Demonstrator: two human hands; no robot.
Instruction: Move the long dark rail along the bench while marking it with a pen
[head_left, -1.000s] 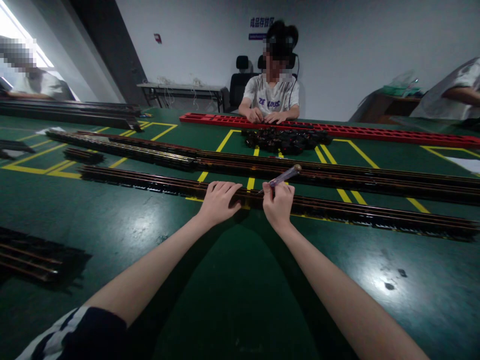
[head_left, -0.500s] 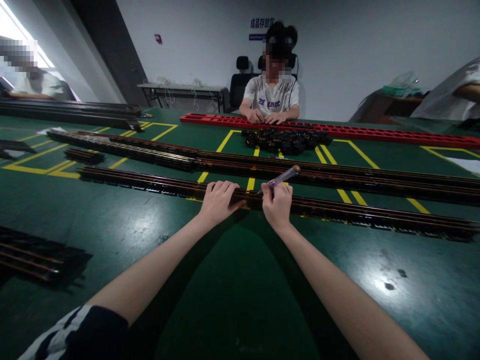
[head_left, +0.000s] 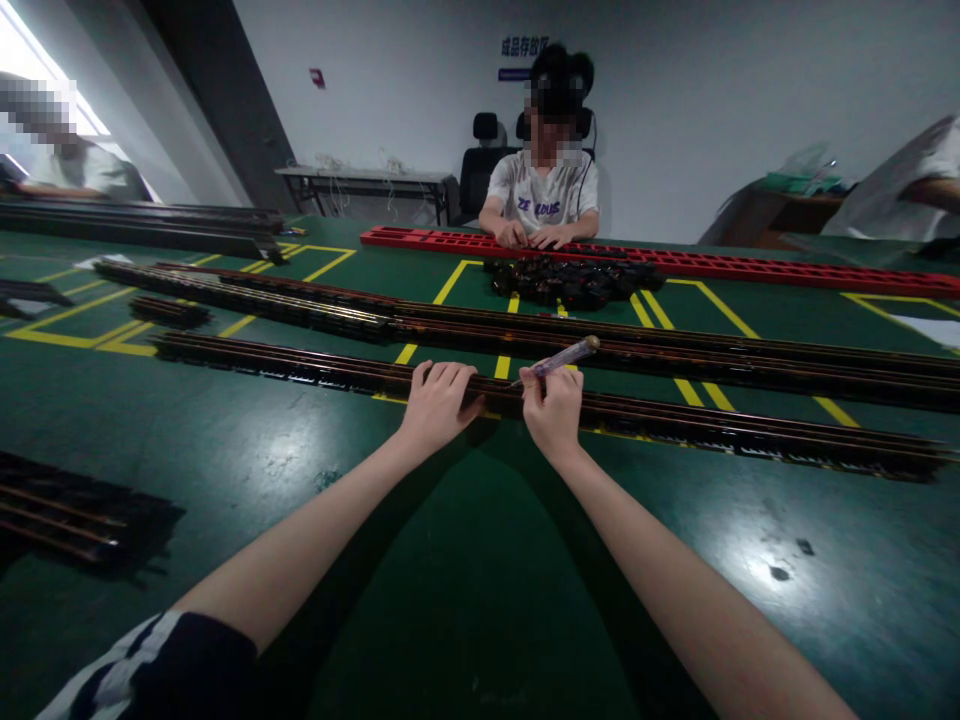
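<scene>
Apparently, I'm at close handwork on a long dark strip bundle point(head_left: 498, 391).
From afar, I see my right grip point(head_left: 553, 408) closed around a slim screwdriver-like tool point(head_left: 564, 357), tip at the bundle, which lies crosswise on the green tabletop point(head_left: 487, 580). My left grip point(head_left: 437, 405) drapes over it; whether it pinches, I can't tell. Next, I judge, calls for steadiness and careful aim.
</scene>
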